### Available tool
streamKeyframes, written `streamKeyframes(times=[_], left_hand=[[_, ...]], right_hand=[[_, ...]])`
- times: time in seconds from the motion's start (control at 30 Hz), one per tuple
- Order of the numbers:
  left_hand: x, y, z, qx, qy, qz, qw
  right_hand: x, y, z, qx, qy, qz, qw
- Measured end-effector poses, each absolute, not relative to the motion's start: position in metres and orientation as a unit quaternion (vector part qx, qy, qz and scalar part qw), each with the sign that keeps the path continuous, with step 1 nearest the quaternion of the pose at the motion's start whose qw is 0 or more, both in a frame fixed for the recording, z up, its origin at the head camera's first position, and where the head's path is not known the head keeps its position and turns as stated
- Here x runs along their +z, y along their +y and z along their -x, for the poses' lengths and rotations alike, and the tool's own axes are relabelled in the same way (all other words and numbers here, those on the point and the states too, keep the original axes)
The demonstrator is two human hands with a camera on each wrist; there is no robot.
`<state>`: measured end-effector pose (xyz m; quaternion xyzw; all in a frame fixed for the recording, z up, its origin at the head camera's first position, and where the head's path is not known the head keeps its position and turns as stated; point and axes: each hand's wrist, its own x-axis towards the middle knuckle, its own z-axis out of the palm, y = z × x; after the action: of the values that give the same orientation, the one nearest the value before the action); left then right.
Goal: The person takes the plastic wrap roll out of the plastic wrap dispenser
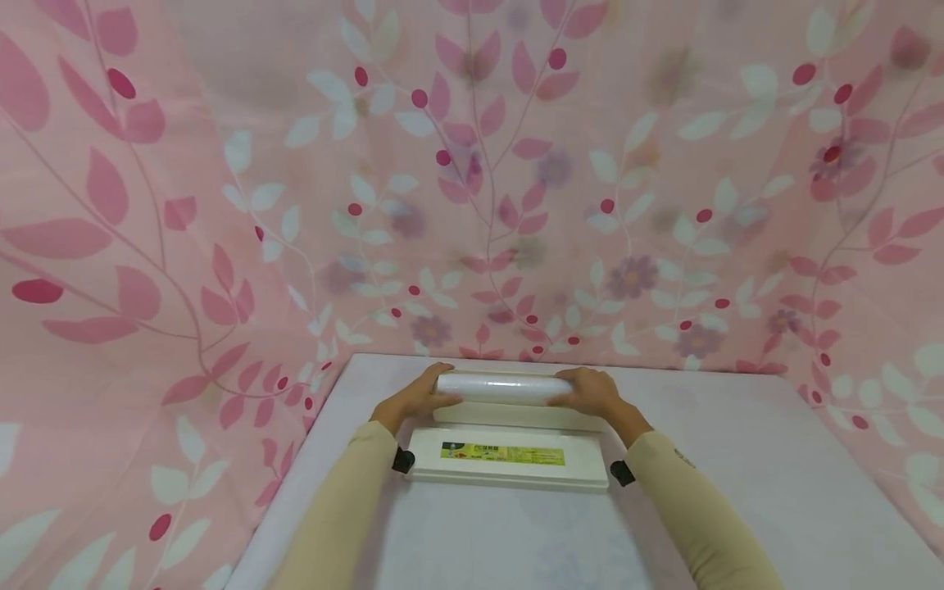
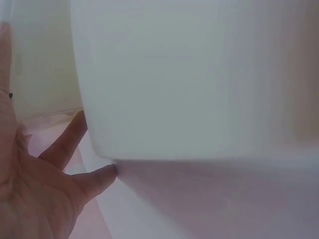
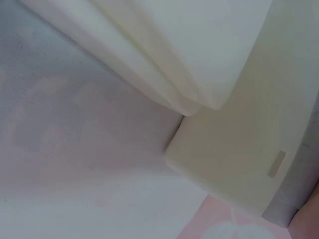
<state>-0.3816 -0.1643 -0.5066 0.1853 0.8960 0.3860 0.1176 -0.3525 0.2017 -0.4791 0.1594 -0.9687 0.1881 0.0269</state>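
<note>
Both hands hold a roll of cling film (image 1: 505, 386), one at each end, over a cream dispenser box. My left hand (image 1: 419, 395) is at the roll's left end, thumb toward me. At the right end my right hand (image 1: 592, 393) grips it the same way. Beneath and in front of the roll the box's lower part (image 1: 516, 416) shows. Nearer me lies the box's lid (image 1: 509, 477), with a green and yellow label (image 1: 509, 453) on it. In the left wrist view, spread fingers (image 2: 97, 181) reach near the corner of a pale panel (image 2: 159, 89).
The box stands on a white-covered table (image 1: 509, 541), near its far edge. A pink curtain (image 1: 487, 205) with leaves and flowers hangs behind and on both sides. Black wrist cameras (image 1: 403, 460) sit close to the lid's two ends.
</note>
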Motion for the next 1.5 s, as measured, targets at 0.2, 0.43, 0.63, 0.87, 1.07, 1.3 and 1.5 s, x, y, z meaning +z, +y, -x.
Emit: streamKeyframes(times=[0.2, 0.43, 0.63, 0.87, 1.07, 1.3, 1.5], left_hand=[[-0.509, -0.164, 0.38, 0.404, 0.888, -0.187, 0.118], [-0.507, -0.163, 0.379, 0.409, 0.89, -0.162, 0.121], [-0.503, -0.163, 0.382, 0.412, 0.89, -0.149, 0.123], [-0.504, -0.165, 0.383, 0.424, 0.883, -0.157, 0.124], [-0.506, -0.166, 0.382, 0.418, 0.887, -0.153, 0.124], [-0.507, -0.166, 0.381, 0.41, 0.891, -0.148, 0.131], [-0.509, -0.166, 0.382, 0.405, 0.889, -0.177, 0.119]], right_hand=[[-0.483, 0.204, 0.352, 0.192, -0.969, -0.152, 0.025], [-0.48, 0.207, 0.353, 0.192, -0.969, -0.154, 0.033], [-0.472, 0.207, 0.354, 0.203, -0.968, -0.14, 0.047], [-0.47, 0.206, 0.351, 0.222, -0.963, -0.149, 0.043], [-0.464, 0.21, 0.35, 0.221, -0.963, -0.15, 0.04], [-0.456, 0.211, 0.344, 0.224, -0.96, -0.16, 0.051], [-0.454, 0.214, 0.339, 0.205, -0.959, -0.179, 0.08]])
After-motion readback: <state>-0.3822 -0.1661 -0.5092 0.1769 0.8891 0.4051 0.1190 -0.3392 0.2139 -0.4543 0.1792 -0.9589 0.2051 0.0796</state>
